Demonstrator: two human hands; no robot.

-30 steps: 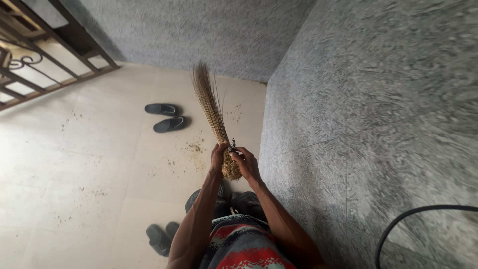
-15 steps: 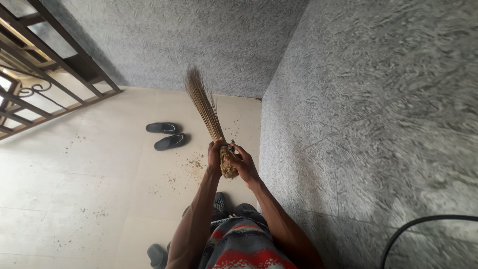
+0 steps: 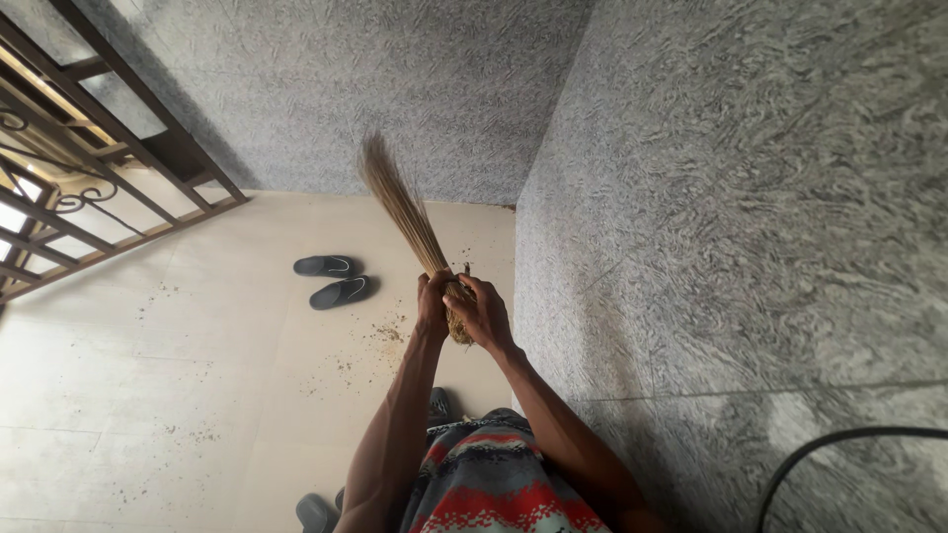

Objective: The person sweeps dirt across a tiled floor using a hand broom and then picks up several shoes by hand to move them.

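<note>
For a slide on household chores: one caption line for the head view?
Both hands, left and right, grip the bound end of a straw broom above a tiled floor with dark slippers.

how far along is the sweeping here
Done: little shows as swept; only a small pile of dirt sits near the slippers. In hand: both the left hand and right hand grip the bound end of the broom, bristles raised off the floor. Left: specks lie scattered across the tile floor.
</note>
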